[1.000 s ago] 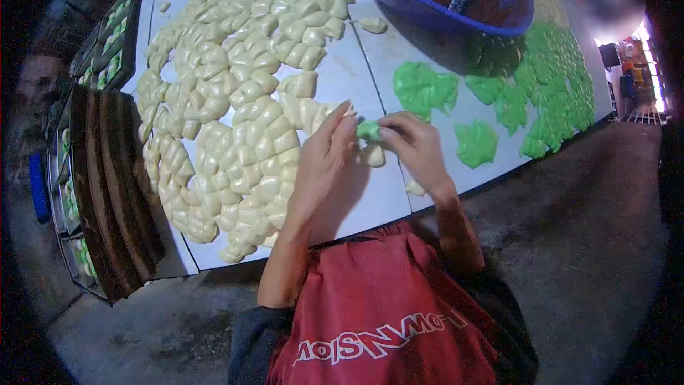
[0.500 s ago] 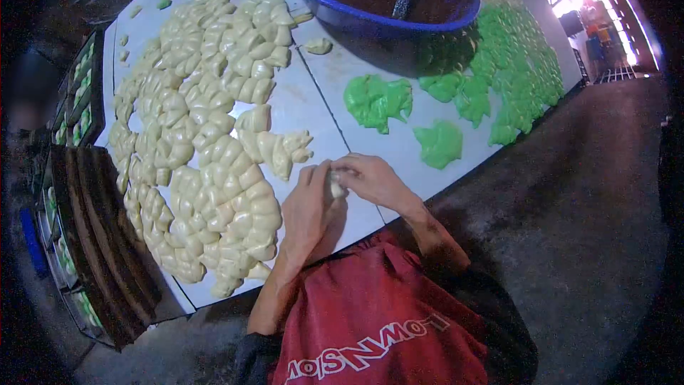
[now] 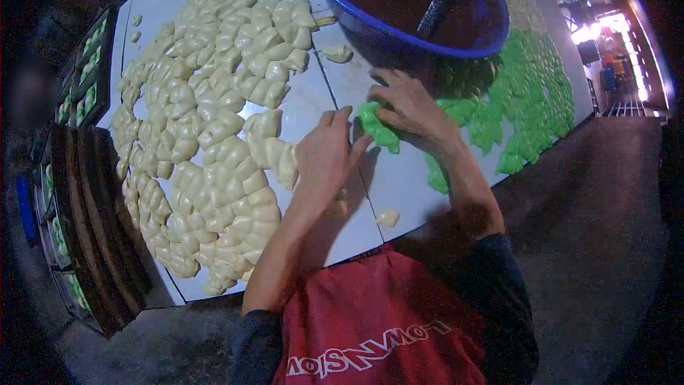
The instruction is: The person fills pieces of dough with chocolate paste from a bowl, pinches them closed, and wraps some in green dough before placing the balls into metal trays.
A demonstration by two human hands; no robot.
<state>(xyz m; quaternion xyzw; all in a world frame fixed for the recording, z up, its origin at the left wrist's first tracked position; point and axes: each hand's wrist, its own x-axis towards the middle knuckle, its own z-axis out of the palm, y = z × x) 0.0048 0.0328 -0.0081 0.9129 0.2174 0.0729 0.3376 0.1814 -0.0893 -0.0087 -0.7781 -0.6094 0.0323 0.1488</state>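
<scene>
My right hand (image 3: 412, 105) reaches over a lump of green dough (image 3: 379, 130), its fingers curled onto the upper right side of the lump. To its left, my left hand (image 3: 328, 148) hovers over the white table (image 3: 356, 221) with the fingers stretched out and the thumb apart. Nothing shows in that hand. A small pale dough piece (image 3: 387, 218) lies near the table's front edge. Another pale bit, partly hidden, shows beside my left wrist. Left of that hand spreads a large mass of cream-coloured dough pieces (image 3: 214, 121).
A blue basin (image 3: 406, 37) of brown filling, with a dark utensil (image 3: 438, 3) in it, stands at the back. More green dough pieces (image 3: 531, 93) cover the table's right side. Dark trays (image 3: 85, 221) with green and white items stand along the left.
My hands have parted and moved away from my body. My right hand has gone to the green lump. The small pale piece now lies on the table, and the view has shifted slightly.
</scene>
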